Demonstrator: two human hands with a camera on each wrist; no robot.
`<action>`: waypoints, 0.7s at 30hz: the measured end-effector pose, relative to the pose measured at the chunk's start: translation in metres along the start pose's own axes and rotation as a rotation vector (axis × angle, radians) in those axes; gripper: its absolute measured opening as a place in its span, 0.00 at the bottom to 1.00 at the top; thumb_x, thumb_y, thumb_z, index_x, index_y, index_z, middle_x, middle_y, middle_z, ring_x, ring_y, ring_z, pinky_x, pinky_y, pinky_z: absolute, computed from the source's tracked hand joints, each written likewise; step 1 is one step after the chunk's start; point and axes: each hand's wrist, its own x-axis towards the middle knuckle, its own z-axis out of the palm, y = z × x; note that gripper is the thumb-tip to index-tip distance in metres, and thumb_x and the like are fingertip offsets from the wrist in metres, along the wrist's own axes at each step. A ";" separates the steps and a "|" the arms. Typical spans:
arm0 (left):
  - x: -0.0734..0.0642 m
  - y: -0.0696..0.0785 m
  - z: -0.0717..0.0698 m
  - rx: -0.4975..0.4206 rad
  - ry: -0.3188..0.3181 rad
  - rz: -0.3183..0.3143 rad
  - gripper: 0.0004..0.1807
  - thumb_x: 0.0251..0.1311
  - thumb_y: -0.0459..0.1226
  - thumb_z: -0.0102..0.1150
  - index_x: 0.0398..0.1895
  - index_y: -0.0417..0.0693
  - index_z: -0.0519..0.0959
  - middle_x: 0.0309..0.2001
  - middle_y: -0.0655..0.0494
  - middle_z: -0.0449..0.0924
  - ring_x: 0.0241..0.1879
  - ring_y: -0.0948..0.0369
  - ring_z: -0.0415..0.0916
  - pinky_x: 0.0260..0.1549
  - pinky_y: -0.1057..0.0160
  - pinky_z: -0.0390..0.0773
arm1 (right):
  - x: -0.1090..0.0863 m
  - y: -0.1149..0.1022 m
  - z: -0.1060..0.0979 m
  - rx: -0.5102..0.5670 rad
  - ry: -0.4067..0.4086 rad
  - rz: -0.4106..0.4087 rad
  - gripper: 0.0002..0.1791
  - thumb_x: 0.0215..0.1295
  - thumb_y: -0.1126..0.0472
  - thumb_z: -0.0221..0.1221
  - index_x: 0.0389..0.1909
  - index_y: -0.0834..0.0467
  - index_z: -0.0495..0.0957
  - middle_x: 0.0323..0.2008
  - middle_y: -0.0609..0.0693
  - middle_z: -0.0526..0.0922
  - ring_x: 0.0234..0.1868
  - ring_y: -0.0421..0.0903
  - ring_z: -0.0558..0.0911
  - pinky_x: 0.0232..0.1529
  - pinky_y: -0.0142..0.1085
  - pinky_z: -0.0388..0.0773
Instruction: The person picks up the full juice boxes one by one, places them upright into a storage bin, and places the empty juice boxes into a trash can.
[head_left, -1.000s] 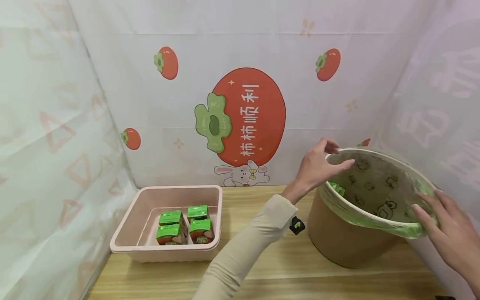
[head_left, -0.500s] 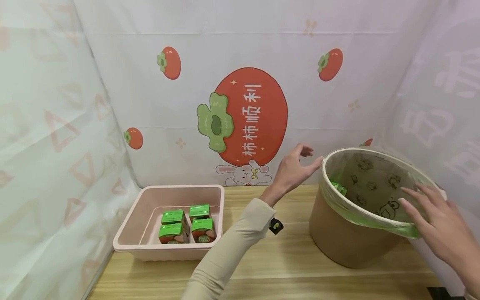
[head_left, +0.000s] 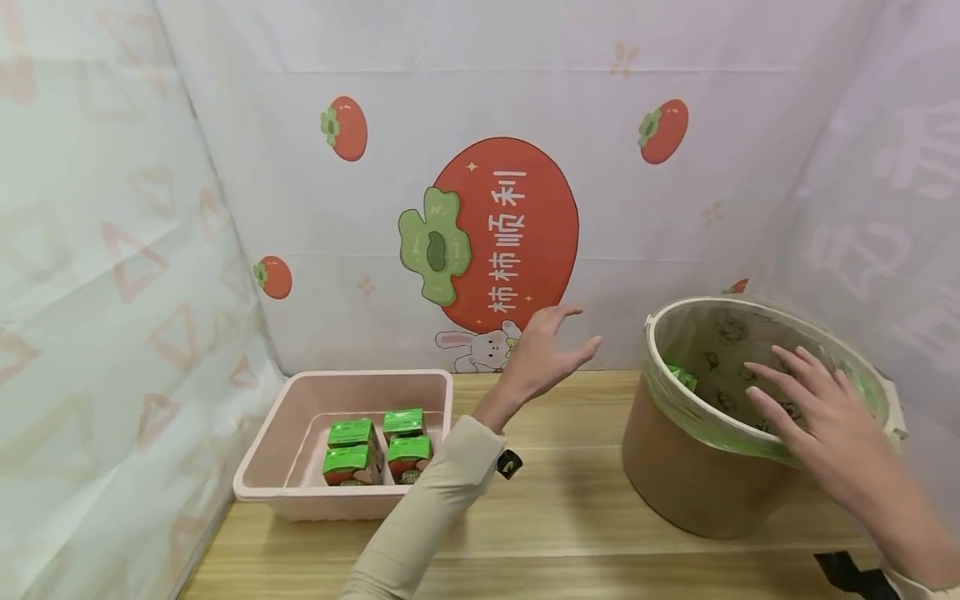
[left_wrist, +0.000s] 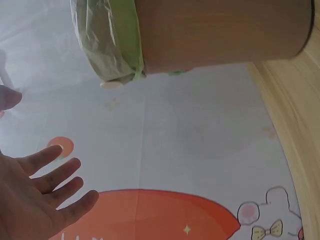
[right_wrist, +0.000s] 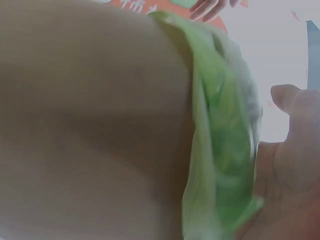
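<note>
A brown trash can (head_left: 697,479) stands at the right of the table, its mouth fitted with a green translucent trash bag (head_left: 720,429) folded over the rim. Inside the mouth, a crumpled green bit (head_left: 684,378) shows near the left wall. My right hand (head_left: 832,425) hovers over the front right of the rim with fingers spread and nothing in it. In midair between the can and a pink basin, my left hand (head_left: 536,358) is also free, its thumb and fingers apart. The left wrist view shows that hand's fingers extended (left_wrist: 60,180), well away from the can.
The pink basin (head_left: 258,471) on the left holds several small green-topped boxes (head_left: 348,458). Behind the wooden table (head_left: 570,533) hangs a white cloth (head_left: 450,75) printed with persimmons, and more cloth closes off both sides.
My left hand has come off the can's left rim and moved left toward the basin. From the right rim, my right hand has moved left over the can's mouth. The bag stays on the rim.
</note>
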 end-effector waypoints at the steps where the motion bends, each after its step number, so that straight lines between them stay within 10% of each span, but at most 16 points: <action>1: -0.002 -0.002 -0.003 0.010 -0.003 0.000 0.31 0.69 0.54 0.64 0.71 0.51 0.77 0.70 0.55 0.76 0.74 0.57 0.66 0.70 0.48 0.72 | 0.002 -0.002 0.001 0.002 0.006 -0.013 0.25 0.83 0.55 0.51 0.71 0.66 0.71 0.77 0.74 0.58 0.84 0.66 0.42 0.78 0.64 0.24; 21: -0.044 -0.031 -0.043 0.130 -0.020 -0.015 0.35 0.66 0.54 0.66 0.73 0.51 0.74 0.76 0.49 0.68 0.81 0.49 0.53 0.72 0.38 0.66 | 0.029 -0.058 0.044 0.063 0.015 -0.167 0.25 0.79 0.52 0.59 0.70 0.58 0.76 0.77 0.66 0.65 0.82 0.65 0.54 0.81 0.61 0.38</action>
